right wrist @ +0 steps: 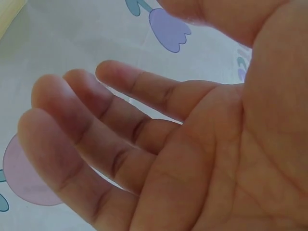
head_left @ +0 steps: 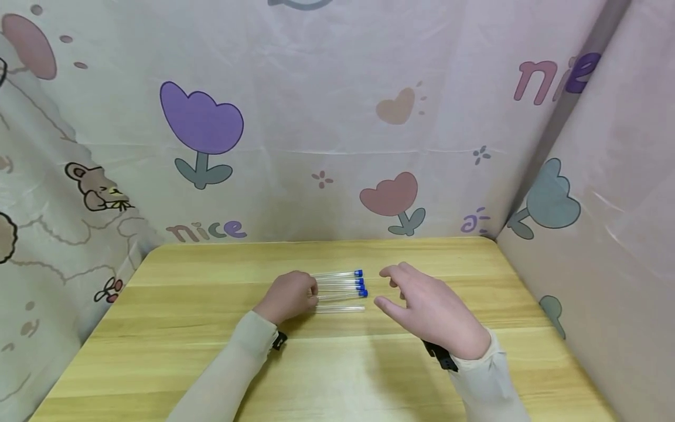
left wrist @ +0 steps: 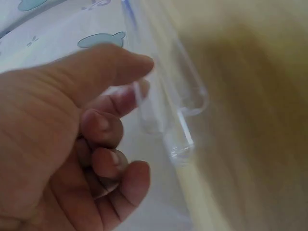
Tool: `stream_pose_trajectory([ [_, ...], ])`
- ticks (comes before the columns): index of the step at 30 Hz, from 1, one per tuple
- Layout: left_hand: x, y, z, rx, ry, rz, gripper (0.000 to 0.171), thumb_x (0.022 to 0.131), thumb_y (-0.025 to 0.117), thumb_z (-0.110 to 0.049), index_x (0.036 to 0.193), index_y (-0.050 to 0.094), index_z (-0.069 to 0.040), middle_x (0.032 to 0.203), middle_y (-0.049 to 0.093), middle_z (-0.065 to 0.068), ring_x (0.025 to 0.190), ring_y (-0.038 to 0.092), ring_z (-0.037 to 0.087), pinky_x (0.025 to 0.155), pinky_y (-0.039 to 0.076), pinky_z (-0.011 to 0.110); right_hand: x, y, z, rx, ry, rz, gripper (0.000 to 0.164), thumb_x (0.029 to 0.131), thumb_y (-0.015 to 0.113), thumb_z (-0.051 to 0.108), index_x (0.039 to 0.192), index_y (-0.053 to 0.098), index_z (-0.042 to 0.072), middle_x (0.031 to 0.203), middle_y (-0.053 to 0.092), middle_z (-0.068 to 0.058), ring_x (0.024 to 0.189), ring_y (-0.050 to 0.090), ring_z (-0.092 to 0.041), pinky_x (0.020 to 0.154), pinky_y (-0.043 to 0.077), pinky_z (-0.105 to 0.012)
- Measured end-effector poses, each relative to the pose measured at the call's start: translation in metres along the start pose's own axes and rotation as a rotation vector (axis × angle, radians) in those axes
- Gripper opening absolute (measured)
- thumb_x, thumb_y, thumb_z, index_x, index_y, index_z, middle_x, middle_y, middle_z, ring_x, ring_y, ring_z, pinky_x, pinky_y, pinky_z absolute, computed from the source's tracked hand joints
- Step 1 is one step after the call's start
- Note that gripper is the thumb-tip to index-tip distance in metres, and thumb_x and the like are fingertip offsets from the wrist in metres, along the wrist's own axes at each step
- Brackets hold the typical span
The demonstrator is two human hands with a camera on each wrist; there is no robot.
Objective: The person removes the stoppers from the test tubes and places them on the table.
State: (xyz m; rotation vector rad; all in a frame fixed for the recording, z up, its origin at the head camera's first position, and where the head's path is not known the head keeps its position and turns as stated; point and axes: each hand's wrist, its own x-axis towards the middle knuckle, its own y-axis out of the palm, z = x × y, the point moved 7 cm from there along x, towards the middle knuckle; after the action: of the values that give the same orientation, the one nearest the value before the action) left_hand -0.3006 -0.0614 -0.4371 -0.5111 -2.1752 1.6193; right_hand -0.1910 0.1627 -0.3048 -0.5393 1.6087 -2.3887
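My left hand is at the left ends of several clear test tubes with blue caps, which lie side by side on the table. In the left wrist view, the thumb and index fingertips pinch one test tube near its rounded end, while the other fingers curl in. Closer to me lies a clear tube with no cap showing; its left end is hidden by the hand. My right hand hovers to the right of the blue caps, palm bare, fingers loosely bent and holding nothing.
The wooden table has light, striped grain. A pale curtain printed with flowers and lettering hangs behind the table and along both sides. Dark straps sit at both wrists.
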Motion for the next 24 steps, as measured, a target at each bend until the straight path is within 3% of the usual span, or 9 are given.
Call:
stream_pose_trajectory([
  [3, -0.004, -0.014, -0.006, 0.005, 0.017, -0.037, 0.003, 0.086, 0.074, -0.018, 0.085, 0.076, -0.016, 0.087, 0.071, -0.007, 0.078, 0.058, 0.010, 0.076, 0.055, 0.031, 0.001, -0.001, 0.001, -0.006, -0.018, -0.046, 0.049, 0.097, 0.070, 0.039, 0.136, 0.060, 0.011, 0.120, 0.061, 0.001, 0.089, 0.059, -0.009, 0.076, 0.053, -0.032],
  [7, -0.017, -0.046, -0.021, 0.009, 0.041, -0.112, 0.003, 0.086, 0.075, -0.019, 0.086, 0.076, -0.016, 0.083, 0.068, -0.008, 0.075, 0.055, 0.011, 0.070, 0.052, 0.029, 0.004, -0.001, 0.001, -0.012, -0.036, -0.110, 0.057, 0.096, 0.073, 0.037, 0.142, 0.056, 0.008, 0.121, 0.058, -0.004, 0.099, 0.058, -0.015, 0.083, 0.054, -0.037],
  [15, -0.063, -0.115, -0.049, -0.054, 0.131, -0.347, 0.004, 0.085, 0.074, -0.019, 0.088, 0.074, -0.022, 0.071, 0.048, -0.014, 0.069, 0.044, 0.007, 0.056, 0.040, 0.023, 0.011, 0.005, 0.002, -0.010, -0.058, -0.119, 0.056, 0.096, 0.074, 0.033, 0.141, 0.056, 0.005, 0.136, 0.057, -0.011, 0.122, 0.059, -0.026, 0.099, 0.053, -0.045],
  [20, -0.086, -0.147, -0.062, -0.074, 0.240, -0.497, 0.009, 0.083, 0.079, -0.019, 0.088, 0.072, -0.022, 0.071, 0.044, -0.012, 0.071, 0.042, 0.006, 0.055, 0.037, 0.023, 0.013, -0.004, 0.009, 0.018, -0.097, -0.209, 0.050, 0.097, 0.074, 0.026, 0.139, 0.057, 0.006, 0.126, 0.065, -0.006, 0.103, 0.068, -0.021, 0.087, 0.058, -0.041],
  [24, -0.095, -0.157, -0.066, -0.109, 0.334, -0.554, 0.011, 0.083, 0.080, -0.015, 0.089, 0.071, -0.018, 0.071, 0.046, -0.008, 0.074, 0.042, 0.007, 0.059, 0.037, 0.023, 0.011, -0.012, 0.018, 0.048, -0.174, -0.307, 0.042, 0.097, 0.074, 0.021, 0.135, 0.060, 0.008, 0.110, 0.067, 0.001, 0.088, 0.068, -0.014, 0.075, 0.059, -0.033],
])
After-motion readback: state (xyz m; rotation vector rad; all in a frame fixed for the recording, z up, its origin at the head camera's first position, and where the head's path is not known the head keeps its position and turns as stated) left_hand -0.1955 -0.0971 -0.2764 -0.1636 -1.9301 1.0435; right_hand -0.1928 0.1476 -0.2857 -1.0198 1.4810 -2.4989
